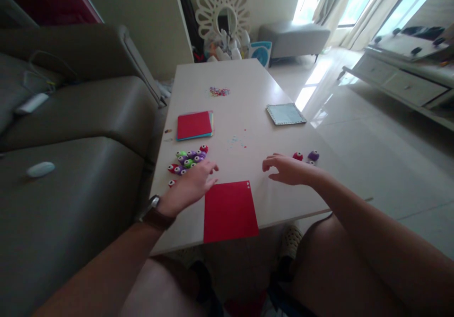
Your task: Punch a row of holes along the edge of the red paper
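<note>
Head view: I record one red sheet [230, 213], flat, plain and roughly square, at the table's [241, 76] near edge, with two small pale spots [248, 185] by its far right corner. My left hand [193, 181] is half open, fingers loosely bent, by the sheet's far left corner; I see nothing held. My right hand [285, 169] is likewise half open with nothing visible in it, beside three eye-like pieces [298, 156]. One multicoloured cluster [189, 163] beside the left hand is partly covered; I cannot give its count. I count one paper stack [194, 125].
</note>
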`<state>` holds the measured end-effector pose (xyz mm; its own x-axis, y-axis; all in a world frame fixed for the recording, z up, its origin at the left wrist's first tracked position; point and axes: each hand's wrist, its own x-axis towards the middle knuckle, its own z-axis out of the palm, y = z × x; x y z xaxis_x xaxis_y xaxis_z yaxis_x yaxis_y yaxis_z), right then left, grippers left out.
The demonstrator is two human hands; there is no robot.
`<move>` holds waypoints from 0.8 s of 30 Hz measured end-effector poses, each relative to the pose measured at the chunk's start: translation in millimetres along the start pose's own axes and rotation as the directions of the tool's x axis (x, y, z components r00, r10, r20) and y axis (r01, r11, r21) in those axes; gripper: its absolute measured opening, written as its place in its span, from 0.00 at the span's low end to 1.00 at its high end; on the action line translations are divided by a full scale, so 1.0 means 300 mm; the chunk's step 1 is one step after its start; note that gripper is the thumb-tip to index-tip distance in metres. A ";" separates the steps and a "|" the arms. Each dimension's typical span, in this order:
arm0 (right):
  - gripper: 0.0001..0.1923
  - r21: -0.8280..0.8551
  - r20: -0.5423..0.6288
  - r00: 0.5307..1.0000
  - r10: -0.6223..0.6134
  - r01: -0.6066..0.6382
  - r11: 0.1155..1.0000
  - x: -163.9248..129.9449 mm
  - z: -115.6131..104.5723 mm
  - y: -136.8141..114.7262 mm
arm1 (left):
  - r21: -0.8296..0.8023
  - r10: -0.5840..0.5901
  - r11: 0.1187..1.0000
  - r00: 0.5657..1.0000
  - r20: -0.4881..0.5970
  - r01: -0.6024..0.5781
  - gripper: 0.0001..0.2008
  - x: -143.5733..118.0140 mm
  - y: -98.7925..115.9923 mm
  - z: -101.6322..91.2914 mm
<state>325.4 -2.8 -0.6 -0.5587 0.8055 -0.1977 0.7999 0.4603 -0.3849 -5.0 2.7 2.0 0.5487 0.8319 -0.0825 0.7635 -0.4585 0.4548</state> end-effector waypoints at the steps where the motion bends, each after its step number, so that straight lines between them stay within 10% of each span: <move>1: 0.09 0.014 -0.012 1.000 -0.007 0.007 1.000 0.002 0.006 -0.005 | 0.024 -0.026 0.999 0.998 -0.058 0.027 0.09 0.002 -0.030 -0.034; 9: 0.08 0.016 -0.028 0.999 -0.017 0.018 1.000 -0.004 0.021 -0.020 | -0.038 -0.417 0.909 0.899 -0.136 0.416 0.10 -0.063 -0.230 -0.217; 24: 0.09 0.041 0.011 1.000 0.027 -0.027 0.999 -0.005 0.016 -0.055 | 0.026 -0.442 0.895 0.879 0.179 0.445 0.13 -0.085 -0.310 -0.154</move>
<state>312.0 -13.2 1.8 -0.5395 0.8134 -0.2174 0.8050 0.4226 -0.4165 -105.9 38.6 2.8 0.2061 0.8777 -0.4327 0.9366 -0.0488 0.3471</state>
